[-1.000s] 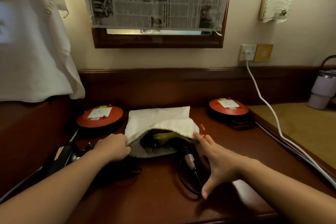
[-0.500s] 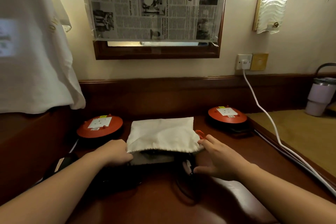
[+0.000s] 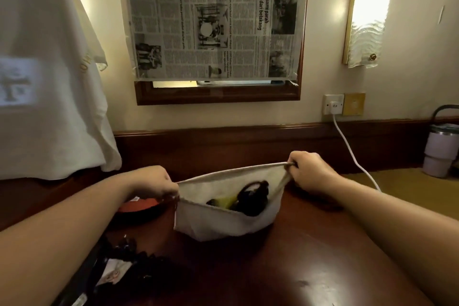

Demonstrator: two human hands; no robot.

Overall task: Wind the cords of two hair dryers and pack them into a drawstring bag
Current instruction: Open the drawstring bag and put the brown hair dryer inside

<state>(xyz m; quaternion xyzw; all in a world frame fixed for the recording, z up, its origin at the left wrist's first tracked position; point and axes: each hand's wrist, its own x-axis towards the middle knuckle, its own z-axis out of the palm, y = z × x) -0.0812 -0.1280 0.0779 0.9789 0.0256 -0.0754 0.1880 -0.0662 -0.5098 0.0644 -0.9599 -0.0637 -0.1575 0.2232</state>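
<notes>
Two hands hold a white drawstring bag [image 3: 223,221] up by its mouth above the dark wooden desk [image 3: 285,263]. The left hand [image 3: 151,181] grips the left end of the bag's rim with its fingers curled round the cloth; the right hand [image 3: 308,171] pinches the right end, held a little higher, so the rim stretches taut between them. The mouth gapes toward the camera. Inside lies a black hair dryer [image 3: 250,200] with a loop of dark cord at its top, and beside it, to the left, something yellow-green [image 3: 224,201] whose shape is too blurred to make out. The bag's bottom sags low over the desk; I cannot tell whether it touches the surface.

Behind the left wrist, an orange disc-shaped cord reel [image 3: 139,206] shows partly on the desk. Dark, blurred items [image 3: 124,268] lie at the desk's near left edge. On the wall hangs a wood-framed mirror covered by a newspaper [image 3: 213,22], with a white cable [image 3: 347,146] running down from a wall socket [image 3: 333,104]. A pale tumbler [image 3: 439,149] stands at far right, and a white garment [image 3: 47,77] hangs at left.
</notes>
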